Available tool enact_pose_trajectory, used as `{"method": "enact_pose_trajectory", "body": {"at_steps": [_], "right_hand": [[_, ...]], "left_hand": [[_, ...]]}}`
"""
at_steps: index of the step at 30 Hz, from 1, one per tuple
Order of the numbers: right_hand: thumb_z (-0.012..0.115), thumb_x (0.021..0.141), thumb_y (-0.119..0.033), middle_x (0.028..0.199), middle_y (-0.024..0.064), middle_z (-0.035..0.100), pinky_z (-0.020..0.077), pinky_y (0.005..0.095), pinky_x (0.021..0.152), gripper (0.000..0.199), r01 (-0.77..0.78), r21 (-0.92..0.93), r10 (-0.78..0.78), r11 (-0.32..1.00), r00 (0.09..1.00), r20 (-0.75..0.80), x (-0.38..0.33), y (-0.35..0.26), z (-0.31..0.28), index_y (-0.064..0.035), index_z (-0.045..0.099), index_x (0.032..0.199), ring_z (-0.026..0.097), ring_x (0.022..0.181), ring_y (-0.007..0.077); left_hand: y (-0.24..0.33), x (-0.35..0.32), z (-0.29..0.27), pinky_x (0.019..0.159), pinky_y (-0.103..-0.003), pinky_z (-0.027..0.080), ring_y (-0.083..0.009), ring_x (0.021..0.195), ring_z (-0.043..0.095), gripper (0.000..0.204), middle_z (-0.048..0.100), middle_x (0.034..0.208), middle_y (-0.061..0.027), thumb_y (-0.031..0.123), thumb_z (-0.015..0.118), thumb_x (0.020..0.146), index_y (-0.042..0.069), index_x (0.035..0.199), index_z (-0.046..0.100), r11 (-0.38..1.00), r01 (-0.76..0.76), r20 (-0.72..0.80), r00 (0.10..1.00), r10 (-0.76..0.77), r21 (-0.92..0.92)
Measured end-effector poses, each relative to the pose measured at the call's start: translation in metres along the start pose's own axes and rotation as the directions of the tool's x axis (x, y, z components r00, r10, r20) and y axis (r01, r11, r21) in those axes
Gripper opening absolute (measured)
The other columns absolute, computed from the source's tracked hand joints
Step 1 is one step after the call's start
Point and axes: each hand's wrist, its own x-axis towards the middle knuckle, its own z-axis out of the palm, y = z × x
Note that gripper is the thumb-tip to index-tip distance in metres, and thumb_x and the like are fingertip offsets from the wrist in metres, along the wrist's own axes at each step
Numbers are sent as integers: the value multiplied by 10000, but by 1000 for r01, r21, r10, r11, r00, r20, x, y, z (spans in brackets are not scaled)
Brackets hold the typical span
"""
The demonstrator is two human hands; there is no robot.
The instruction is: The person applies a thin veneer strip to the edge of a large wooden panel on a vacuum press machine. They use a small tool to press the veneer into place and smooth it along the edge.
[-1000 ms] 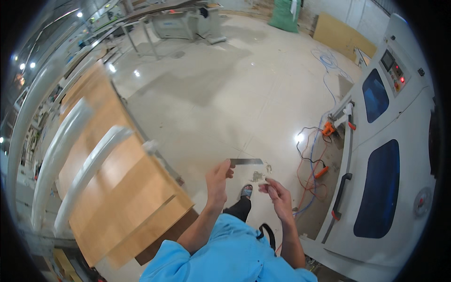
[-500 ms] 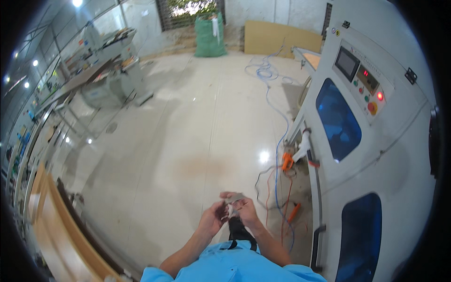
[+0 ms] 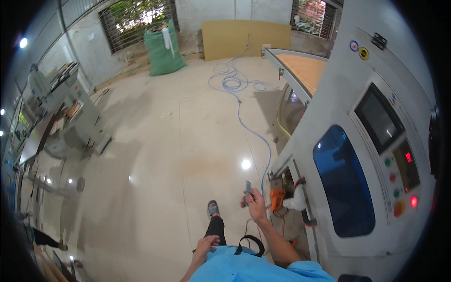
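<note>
R. hand (image 3: 255,206) pinching thin grey strip (image 3: 248,187), near, left of orange tool (image 3: 277,199) & lg. grey machine (image 3: 371,175). L. hand (image 3: 206,246) near, by blue shirt (image 3: 239,269), fingers part-curled; cannot tell if holding anything. Far: blue hose (image 3: 232,84), coiled.

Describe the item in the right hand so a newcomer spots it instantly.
Find the tall pale-grey machine at right. Left of it, past the bulky orange tool, is the person's bare right hand. It holds a small, flat, blue-grey strip, far thinner than that tool.
</note>
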Motion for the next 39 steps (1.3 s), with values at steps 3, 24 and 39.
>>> {"method": "enact_pose_trajectory", "body": {"at_steps": [3, 24, 39], "right_hand": [[462, 980, -108, 683, 35, 551, 422, 237, 479, 85, -152, -42, 136, 987, 953, -270, 82, 15, -36, -37, 507, 987, 507, 541, 100], [517, 917, -56, 635, -17, 489, 356, 244, 475, 108, 21, -77, -73, 997, 634, -770, 663, -61, -213, 3, 589, 973, 443, 531, 70], [527, 940, -137, 649, -4, 536, 395, 248, 532, 311, -300, -416, -257, 858, 450, -855, 971, -182, -398, 5, 616, 1202, 467, 565, 77]], "left_hand": [[80, 97, 11, 634, -238, 461, -107, 708, 595, 286, 680, 856, -42, 303, 592, 917, 38, 957, 691, 996, 92, 80, 993, -92, 4], [619, 566, 277, 634, -278, 504, -163, 731, 630, 294, 655, 855, -74, 273, 535, 916, 16, 1020, 631, 953, -149, 243, 966, 84, 263], [956, 883, 631, 716, -271, 495, -122, 753, 621, 290, 665, 848, -50, 265, 573, 928, 15, 1061, 638, 848, -483, 567, 770, 292, 220]]}}
